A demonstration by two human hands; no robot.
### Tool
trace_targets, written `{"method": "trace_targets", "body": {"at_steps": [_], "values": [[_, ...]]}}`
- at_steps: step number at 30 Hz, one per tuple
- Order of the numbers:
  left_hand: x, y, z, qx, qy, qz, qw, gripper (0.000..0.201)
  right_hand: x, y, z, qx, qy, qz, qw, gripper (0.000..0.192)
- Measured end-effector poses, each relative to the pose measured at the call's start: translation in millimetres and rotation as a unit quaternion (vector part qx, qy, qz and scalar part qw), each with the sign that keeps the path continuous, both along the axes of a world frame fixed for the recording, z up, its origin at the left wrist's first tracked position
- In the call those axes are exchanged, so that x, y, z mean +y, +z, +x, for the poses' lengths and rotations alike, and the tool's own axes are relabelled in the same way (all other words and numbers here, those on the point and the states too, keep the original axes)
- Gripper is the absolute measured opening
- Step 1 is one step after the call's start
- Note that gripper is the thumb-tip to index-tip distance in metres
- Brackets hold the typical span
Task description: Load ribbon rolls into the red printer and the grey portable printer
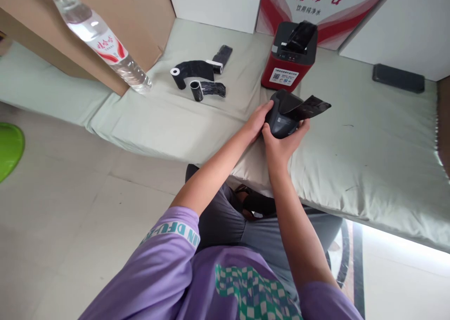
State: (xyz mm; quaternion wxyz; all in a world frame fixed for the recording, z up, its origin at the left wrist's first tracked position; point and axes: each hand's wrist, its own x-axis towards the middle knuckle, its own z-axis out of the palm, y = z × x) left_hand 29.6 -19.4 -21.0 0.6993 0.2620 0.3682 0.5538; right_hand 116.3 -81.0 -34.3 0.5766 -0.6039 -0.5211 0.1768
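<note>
Head view, looking down over a purple shirt [197,282] with partly cut-off teal lettering on the sleeve and a green-and-white checked print at the bottom edge. At centre frame, both hands hold a dark grey printer cover [281,120] just above a pale green mattress [369,160]. The left hand [256,120] presses on the cover's left side, fingers together; their tips are hidden behind it. The right hand [283,144] cups the cover from below, with the thumb on its left face and the fingers [304,126] curled up around its right edge. A small white label on the cover is too small to read. A strip of black ribbon [312,106] trails from the cover toward the right.

Just above the hands stands a red printer [290,52] with a black top, open, with ribbon showing inside; its white sticker carries a QR code and unreadable print. In the upper middle lie loose ribbon rolls [200,78] on white cores. At upper left a clear water bottle [94,34] leans, its cap cut off by the frame and its red-and-white label bearing Chinese characters. A red carton [316,5] at top centre shows large Chinese characters, cropped. A black flat object [399,78] at upper right is hard to identify. A green object [9,148] is cut off at the left edge.
</note>
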Motion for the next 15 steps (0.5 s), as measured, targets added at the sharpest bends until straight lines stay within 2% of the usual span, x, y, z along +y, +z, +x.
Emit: {"method": "trace_targets", "body": {"at_steps": [7, 15], "values": [[2.2, -3.8, 1.2, 0.063, 0.011, 0.019, 0.998, 0.025, -0.8, 4.1, 1.3, -0.023, -0.024, -0.011, 0.999, 0.08], [0.8, -2.3, 2.2, 0.046, 0.017, 0.015, 0.999, 0.022, 1.2, 0.6, 1.7, -0.041, -0.033, -0.012, 0.999, 0.09]]}}
